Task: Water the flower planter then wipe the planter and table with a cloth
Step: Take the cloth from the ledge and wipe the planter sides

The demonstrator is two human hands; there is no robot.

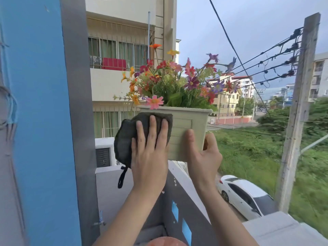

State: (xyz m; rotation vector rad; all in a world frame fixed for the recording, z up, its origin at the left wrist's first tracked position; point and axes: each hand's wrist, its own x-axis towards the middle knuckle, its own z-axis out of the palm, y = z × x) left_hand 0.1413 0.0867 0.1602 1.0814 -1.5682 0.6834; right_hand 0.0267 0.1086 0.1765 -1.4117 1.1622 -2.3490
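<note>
Evidently the wiping step is in hand. The left hand (149, 153) lies flat on a dark cloth (124, 139), its fingers (152, 128) straight and slightly spread. They press the cloth against the left part of the planter (184, 125) and curl round nothing.

The planter is a pale green box with a lipped rim and a panelled front. It is held up in front of the person, above the dark balcony wall (186, 201). I cannot tell whether its base touches the wall's top. The right hand (204, 157) grips its lower right corner, with the thumb across the front and the other fingers wrapped round the side.

The body looks like stiff, smooth plastic, probably light in itself, though whatever fills it is hidden under the flowers (174, 82). Those stand tall and spread to the right, so the load is likely top-heavy.

If the plastic is wet it would be slippery, and a one-corner grip gives little margin against the left hand's push, with a street and a white car (245, 194) below. A palm under the base, or fingers hooked beneath the rim's lip, would hold it more surely. The cloth is soft and thickly folded, and a loop dangles from its lower edge.
</note>
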